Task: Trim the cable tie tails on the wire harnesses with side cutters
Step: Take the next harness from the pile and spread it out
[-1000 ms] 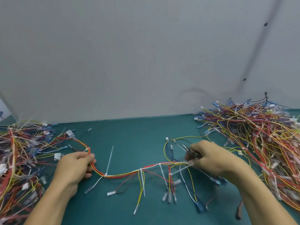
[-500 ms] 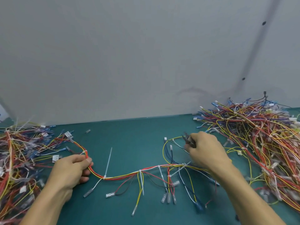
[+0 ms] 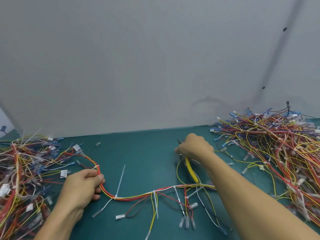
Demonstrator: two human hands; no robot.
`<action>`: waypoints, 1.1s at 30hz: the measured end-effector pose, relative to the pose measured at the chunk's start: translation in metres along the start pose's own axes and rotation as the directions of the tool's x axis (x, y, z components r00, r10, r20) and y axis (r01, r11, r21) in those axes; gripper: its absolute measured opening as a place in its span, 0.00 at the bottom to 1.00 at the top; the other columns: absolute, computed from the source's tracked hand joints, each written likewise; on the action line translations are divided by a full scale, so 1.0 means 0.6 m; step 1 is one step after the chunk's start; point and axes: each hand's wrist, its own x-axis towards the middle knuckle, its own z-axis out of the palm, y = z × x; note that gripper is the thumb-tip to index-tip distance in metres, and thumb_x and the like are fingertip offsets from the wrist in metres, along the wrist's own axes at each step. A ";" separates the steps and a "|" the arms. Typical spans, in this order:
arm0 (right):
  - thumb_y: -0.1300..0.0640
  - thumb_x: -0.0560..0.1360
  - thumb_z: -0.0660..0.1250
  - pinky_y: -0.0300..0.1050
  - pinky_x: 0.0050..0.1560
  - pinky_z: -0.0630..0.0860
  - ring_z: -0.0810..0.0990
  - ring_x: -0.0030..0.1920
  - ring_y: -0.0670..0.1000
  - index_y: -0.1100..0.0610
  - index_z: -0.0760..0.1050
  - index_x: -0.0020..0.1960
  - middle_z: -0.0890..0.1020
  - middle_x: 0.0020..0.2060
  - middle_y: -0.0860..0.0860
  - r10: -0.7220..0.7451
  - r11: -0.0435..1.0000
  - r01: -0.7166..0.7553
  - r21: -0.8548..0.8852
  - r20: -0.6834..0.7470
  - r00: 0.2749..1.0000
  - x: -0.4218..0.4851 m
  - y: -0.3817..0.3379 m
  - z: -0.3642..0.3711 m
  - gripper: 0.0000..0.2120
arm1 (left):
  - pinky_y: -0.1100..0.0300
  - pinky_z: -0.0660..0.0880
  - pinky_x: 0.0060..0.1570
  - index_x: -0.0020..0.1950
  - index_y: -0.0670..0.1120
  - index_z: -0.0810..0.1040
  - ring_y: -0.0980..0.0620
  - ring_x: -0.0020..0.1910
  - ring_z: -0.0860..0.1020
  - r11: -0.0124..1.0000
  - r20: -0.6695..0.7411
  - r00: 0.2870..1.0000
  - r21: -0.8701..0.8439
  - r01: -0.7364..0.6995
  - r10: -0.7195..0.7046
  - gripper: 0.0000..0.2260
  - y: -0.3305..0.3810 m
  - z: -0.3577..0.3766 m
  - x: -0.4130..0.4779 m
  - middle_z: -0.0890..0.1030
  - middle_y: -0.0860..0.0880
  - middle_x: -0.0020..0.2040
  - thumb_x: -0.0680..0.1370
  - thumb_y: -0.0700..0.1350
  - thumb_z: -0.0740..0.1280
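The left hand [image 3: 83, 185] grips one end of the wire harness [image 3: 135, 196], which lies across the green bench [image 3: 147, 153]. The right hand [image 3: 194, 148] is curled around the yellow-handled side cutters [image 3: 189, 168], just behind the harness.

The green table [image 3: 138, 153] holds a big pile of wires [image 3: 22, 170] on the left and a bigger pile [image 3: 277, 144] on the right. One wire harness [image 3: 135, 197] lies across the near middle, with white ties [image 3: 121, 179] sticking out.

Teal mat [image 3: 143, 153]; white cable ties [image 3: 120, 181]; seemingly yellow cutter handle [image 3: 190, 169].
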 end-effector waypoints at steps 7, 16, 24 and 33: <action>0.58 0.69 0.67 0.46 0.44 0.70 0.73 0.46 0.58 0.53 0.64 0.38 0.72 0.44 0.53 0.057 0.996 -0.054 0.075 -0.040 0.998 -0.006 0.016 0.003 0.11 | 0.58 0.74 0.29 0.50 0.43 0.79 0.49 0.30 0.74 1.000 0.049 0.999 -0.018 -0.011 0.011 0.05 0.003 -0.001 -0.002 0.83 0.41 0.39 0.76 0.35 0.69; 0.59 0.71 0.64 0.49 0.39 0.68 0.80 0.47 0.60 0.53 0.77 0.48 0.83 0.45 0.50 -0.698 0.703 0.662 -0.258 -0.429 0.574 -0.079 -0.024 0.013 0.07 | 0.57 0.74 0.31 0.45 0.42 0.79 0.48 0.30 0.74 1.000 0.054 0.998 -0.027 -0.009 0.010 0.04 0.004 0.000 -0.004 0.83 0.43 0.37 0.75 0.34 0.70; 0.58 0.76 0.66 0.44 0.47 0.73 0.78 0.42 0.47 0.58 0.77 0.46 0.80 0.41 0.50 -0.694 0.683 0.721 0.117 -0.205 0.690 -0.081 -0.014 -0.006 0.04 | 0.58 0.75 0.28 0.44 0.41 0.80 0.50 0.27 0.74 1.000 0.076 0.997 -0.019 0.020 -0.019 0.03 0.010 0.000 -0.013 0.81 0.44 0.33 0.74 0.34 0.70; 0.49 0.78 0.63 0.47 0.40 0.72 0.77 0.37 0.53 0.52 0.71 0.40 0.78 0.31 0.44 -0.423 0.761 0.553 0.339 -0.388 0.819 -0.126 0.085 -0.071 0.11 | 0.60 0.75 0.27 0.42 0.40 0.78 0.48 0.27 0.77 0.995 0.050 0.995 -0.037 0.090 -0.088 0.05 0.015 -0.002 -0.017 0.80 0.44 0.32 0.77 0.38 0.68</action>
